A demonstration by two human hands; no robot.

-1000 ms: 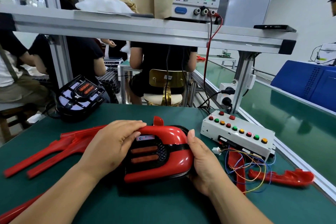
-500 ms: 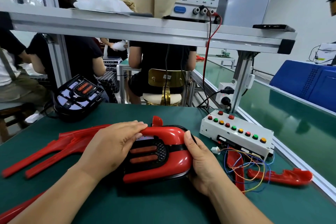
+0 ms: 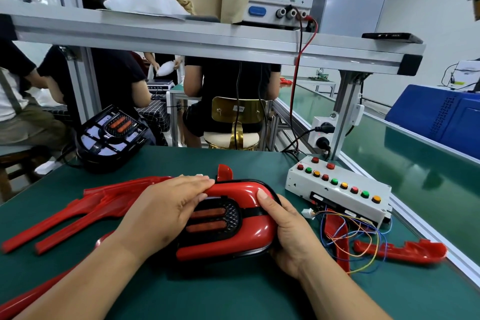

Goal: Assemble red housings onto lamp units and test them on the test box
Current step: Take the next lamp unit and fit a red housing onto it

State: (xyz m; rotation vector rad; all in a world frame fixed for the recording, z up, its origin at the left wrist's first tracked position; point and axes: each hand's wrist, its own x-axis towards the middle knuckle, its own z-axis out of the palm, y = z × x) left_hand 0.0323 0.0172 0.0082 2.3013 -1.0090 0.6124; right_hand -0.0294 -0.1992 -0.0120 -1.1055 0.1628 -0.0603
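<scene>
- Head view: my left hand (image 3: 166, 213) lies flat with straight fingers, pressing the upper edge of the glossy red housing (image 3: 241, 238) on the green mat (image 3: 233, 293).
- My right hand (image 3: 288, 231) grips the housing's rounded end, thumb on top.
- The black, honeycomb-textured lamp unit (image 3: 232, 215) sits inside the housing.
- The white, boxy test box (image 3: 335, 197) has domed buttons and stands near, to the right.

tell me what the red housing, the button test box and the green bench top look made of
The red housing: moulded plastic, glossy; bright highlights run along its rounded edges. The test box: probably white-painted sheet metal, semi-matte, with dark chips at the corners; could be plastic. The bench top: green mat, likely rubber or vinyl, with a dull, even sheen.
</scene>
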